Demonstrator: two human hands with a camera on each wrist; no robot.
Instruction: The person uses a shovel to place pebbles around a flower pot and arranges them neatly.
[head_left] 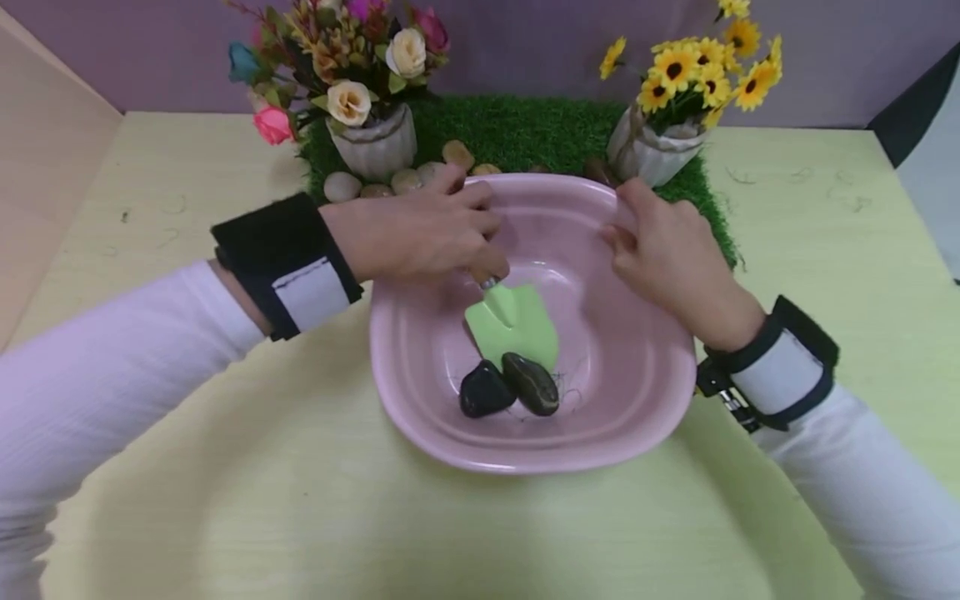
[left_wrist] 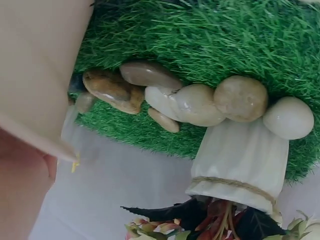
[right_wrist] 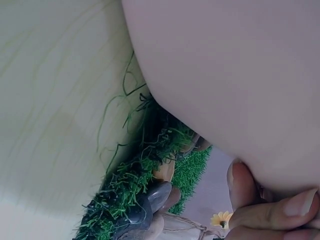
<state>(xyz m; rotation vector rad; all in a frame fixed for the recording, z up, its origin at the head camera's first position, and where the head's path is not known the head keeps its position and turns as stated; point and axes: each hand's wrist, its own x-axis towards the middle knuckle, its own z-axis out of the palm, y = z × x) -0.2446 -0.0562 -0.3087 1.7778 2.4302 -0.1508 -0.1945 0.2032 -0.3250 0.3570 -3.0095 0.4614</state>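
Note:
A pink basin [head_left: 420,417] stands on the table, a small green trowel [head_left: 517,325] and two dark stones inside it. My left hand [head_left: 427,229] reaches over the basin's left rim with curled fingers and holds the trowel at its handle, which the hand hides. The trowel's blade points toward the front, its tip against the black stone [head_left: 486,390] and the brown-black stone [head_left: 532,383]. At the back right, my right hand [head_left: 671,250] grips the basin's rim; its fingers [right_wrist: 270,215] also show at the rim in the right wrist view.
Behind the basin lies an artificial grass mat [head_left: 517,129] with several pebbles [left_wrist: 200,105] along it. A pot of mixed flowers [head_left: 375,146] stands at the back left, a pot of yellow flowers [head_left: 652,150] at the back right. Loose grass strands [right_wrist: 120,105] lie on the table.

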